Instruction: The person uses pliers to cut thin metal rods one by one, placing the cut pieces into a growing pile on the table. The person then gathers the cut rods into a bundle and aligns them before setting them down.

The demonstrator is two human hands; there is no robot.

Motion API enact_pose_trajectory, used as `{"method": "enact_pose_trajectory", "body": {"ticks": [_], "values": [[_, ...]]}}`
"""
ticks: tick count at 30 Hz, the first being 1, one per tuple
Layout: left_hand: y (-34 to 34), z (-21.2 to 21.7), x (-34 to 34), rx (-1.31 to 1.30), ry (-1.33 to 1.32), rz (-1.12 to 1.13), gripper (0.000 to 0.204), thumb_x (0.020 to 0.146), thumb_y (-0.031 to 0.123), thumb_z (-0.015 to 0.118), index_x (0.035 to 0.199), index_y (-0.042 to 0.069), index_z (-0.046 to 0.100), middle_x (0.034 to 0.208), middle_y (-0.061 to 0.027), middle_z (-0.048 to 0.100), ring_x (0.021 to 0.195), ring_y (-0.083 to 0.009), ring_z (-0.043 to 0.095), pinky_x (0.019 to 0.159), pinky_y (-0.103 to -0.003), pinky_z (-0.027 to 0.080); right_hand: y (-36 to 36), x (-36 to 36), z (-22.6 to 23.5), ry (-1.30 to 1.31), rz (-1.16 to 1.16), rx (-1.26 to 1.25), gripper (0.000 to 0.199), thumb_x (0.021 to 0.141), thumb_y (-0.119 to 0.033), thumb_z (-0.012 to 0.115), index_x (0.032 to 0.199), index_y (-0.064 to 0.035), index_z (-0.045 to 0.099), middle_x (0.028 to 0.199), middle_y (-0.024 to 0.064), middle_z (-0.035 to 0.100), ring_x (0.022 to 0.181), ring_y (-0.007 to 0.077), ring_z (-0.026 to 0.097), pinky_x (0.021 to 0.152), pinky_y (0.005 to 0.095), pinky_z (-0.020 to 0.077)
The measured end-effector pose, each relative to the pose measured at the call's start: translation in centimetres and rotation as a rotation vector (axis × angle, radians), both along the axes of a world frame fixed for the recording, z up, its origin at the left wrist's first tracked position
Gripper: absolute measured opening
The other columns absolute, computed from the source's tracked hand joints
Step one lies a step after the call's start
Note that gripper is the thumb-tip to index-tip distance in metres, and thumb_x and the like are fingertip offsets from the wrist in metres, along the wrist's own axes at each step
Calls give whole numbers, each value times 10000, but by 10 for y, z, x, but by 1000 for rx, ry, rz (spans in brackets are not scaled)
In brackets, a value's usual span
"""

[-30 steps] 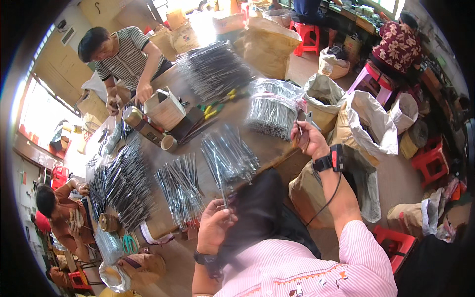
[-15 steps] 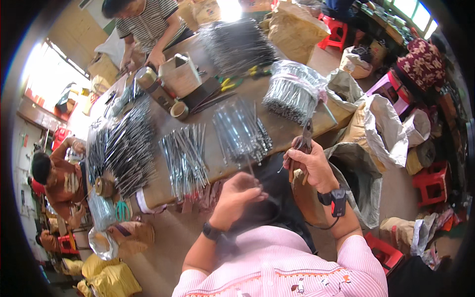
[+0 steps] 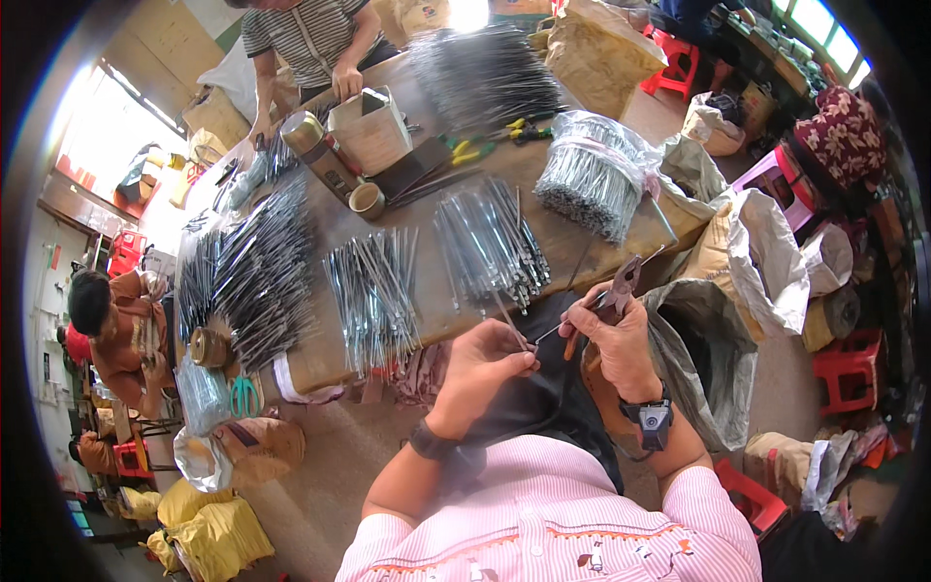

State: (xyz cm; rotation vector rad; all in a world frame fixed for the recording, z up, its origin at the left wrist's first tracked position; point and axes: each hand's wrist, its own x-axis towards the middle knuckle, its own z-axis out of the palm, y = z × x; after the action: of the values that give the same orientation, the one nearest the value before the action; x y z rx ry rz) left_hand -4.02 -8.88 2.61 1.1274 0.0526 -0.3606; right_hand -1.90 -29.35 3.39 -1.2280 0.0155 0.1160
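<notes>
Brown is the counter (image 3: 436, 325), which spreads from nine to one o'clock, seen from between the two hands. Near eleven o'clock, at its far side, a co-worker in a striped shirt (image 3: 312, 44) is bending over it. At three o'clock, just beside the right hand, an open sack (image 3: 729, 388) shows its grey lining. Upon the counter, between nine and ten o'clock, lies a large heap of dark rods (image 3: 257, 276); the tied bundle (image 3: 587, 184) rests between twelve and one. Loose silvery rods (image 3: 495, 242) lie at eleven o'clock, near the counter's edge.

The left hand (image 3: 485, 361) has its grip together, thumb and fingers clamped on a thin rod (image 3: 508, 318) pointing to eleven o'clock. The right hand (image 3: 616, 335) has its grip closed around the pliers (image 3: 624, 281), whose head points to one o'clock; whether their jaws meet, I cannot tell. Smallest, a thin wire (image 3: 550, 333) spans between both hands' fingertips.
</notes>
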Motion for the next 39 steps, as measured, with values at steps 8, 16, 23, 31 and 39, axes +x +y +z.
{"method": "enact_pose_trajectory", "body": {"ticks": [8,16,23,31,39], "values": [[1,-2,2,44,38,28,123,818,-47,721,915,-13,653,858,-85,706,757,-151,691,720,-276,589,26,-12,-14,-9,52,-154,156,904,-22,686,1025,2,592,821,93,683,718,173,681,555,281,548],[10,-4,-4,91,49,-65,250,814,-45,724,1036,-15,614,864,-68,676,773,-149,691,707,-275,593,10,4,-9,3,-146,-51,225,916,-39,657,1128,26,617,893,125,709,724,169,680,656,278,550],[2,8,-7,155,120,-349,313,864,-10,670,1151,-11,546,870,-51,632,791,-163,700,646,-248,571,6,-1,-14,134,114,16,241,902,-66,687,1116,30,634,842,90,705,641,123,642,490,241,497],[2,20,-8,-74,181,-285,214,955,112,614,1120,2,535,1017,-82,590,907,-161,654,755,-297,559,4,2,-21,254,93,156,179,882,-78,731,1012,-9,630,860,106,695,697,164,674,640,281,563],[1,1,-2,-172,448,-197,182,988,239,594,1065,74,580,901,-44,614,747,-108,590,601,-209,435,8,-2,-18,135,112,10,166,882,-69,727,1007,-15,633,852,106,710,683,154,667,625,275,556]]}}
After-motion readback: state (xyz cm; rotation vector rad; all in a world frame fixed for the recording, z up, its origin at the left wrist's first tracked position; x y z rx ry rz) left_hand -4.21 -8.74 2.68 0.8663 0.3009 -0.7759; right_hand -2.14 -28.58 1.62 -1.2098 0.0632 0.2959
